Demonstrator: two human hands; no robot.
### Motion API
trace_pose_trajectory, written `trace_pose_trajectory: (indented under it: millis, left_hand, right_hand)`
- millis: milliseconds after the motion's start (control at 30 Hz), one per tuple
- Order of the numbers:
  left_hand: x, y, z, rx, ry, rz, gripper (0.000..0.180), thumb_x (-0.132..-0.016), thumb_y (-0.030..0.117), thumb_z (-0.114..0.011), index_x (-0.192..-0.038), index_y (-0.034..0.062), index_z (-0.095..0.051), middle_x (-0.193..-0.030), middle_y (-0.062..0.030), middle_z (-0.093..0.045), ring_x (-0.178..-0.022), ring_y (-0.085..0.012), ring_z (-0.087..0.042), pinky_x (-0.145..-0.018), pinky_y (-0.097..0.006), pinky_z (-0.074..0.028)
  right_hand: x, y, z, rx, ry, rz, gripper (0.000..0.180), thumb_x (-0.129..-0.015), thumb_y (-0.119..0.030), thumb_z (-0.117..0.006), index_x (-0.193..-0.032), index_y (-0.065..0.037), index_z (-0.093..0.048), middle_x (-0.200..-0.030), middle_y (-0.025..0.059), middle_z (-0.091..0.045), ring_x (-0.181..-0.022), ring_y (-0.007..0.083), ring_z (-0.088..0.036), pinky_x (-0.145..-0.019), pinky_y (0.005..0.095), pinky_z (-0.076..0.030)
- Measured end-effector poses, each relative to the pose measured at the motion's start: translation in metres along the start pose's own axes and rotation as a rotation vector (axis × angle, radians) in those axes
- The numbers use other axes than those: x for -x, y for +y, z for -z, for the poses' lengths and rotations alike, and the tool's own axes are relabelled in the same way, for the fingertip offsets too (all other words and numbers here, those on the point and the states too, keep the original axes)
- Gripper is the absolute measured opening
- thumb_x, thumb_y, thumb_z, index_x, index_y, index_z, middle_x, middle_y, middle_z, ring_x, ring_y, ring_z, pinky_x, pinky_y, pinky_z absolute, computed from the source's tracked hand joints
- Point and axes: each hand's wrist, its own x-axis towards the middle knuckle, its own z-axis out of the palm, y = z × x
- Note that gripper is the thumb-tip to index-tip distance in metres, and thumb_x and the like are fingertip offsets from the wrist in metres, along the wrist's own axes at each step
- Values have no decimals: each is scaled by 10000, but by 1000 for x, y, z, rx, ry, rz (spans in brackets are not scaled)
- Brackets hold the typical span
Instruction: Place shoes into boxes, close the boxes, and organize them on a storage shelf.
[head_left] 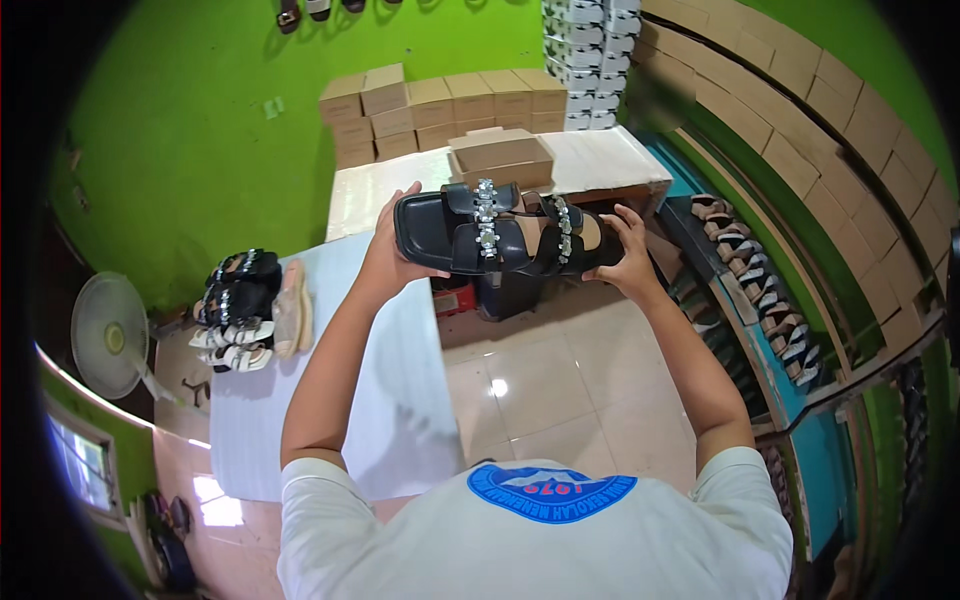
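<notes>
In front of me, raised above the floor, is a black sandal [470,240] with a square toe and two straps set with clear stones. It lies sideways, toe to the left. My left hand [388,258] grips the toe end, thumb below and fingers behind. At the heel end, my right hand [630,258] holds it with curved fingers and the thumb underneath. Beige patches show between the straps; I cannot tell whether a second sandal is pressed against it. Just beyond stands an open cardboard box [500,160] on a pale table [385,190].
On the white table [375,400] at left stand black jewelled sandals [240,285], white sandals [235,345] and beige shoes [291,310]. A fan [110,330] is farther left. Stacked boxes [470,98] line the far wall. Right, a shelf holds several shoes [760,285] below cardboard boxes [800,150].
</notes>
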Motion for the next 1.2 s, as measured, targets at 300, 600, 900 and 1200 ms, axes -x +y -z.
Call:
trace_pose_trajectory:
  millis: [300,600,900,1200]
  left_hand:
    - [-48,-46,-70,15,-149,169,916,-415,184,-881,-1212,59,-449,-1226,-97,-480,-1203,-285,-381,-1068,-393,-214]
    - [-105,-127,-102,693,-360,442,753,-824,558,-431,-1333,17,-306,-1345,-107,-378,-1261,-216,-315,-1040,-367,-244]
    - [-177,-167,-137,839,-58,753,694,-896,577,-238,-1286,21,-381,-1238,-123,-497,-1136,-256,-481,-960,-437,-375]
    - [-198,-244,-165,704,250,888,702,-903,570,-246,-1256,-13,-417,-1252,-128,-487,-1186,-211,-416,-1030,-339,-241]
  right_hand:
    - [-15,89,12,70,-9,-34,844,-404,-264,-861,-1151,-101,-503,-1310,134,-292,-1240,311,-288,-1023,393,-286]
    - [-89,170,-8,2,-112,-66,882,-413,-359,-870,-1165,-90,-495,-1288,144,-298,-1233,322,-297,-1021,408,-290]
    - [-168,222,-9,67,-32,23,879,-394,-293,-874,-1158,-84,-493,-1278,142,-313,-1203,309,-335,-992,387,-325]
    - [-256,294,-74,-22,-173,83,875,-369,-320,-877,-1135,-109,-511,-1283,139,-311,-1225,343,-290,-1010,434,-280]
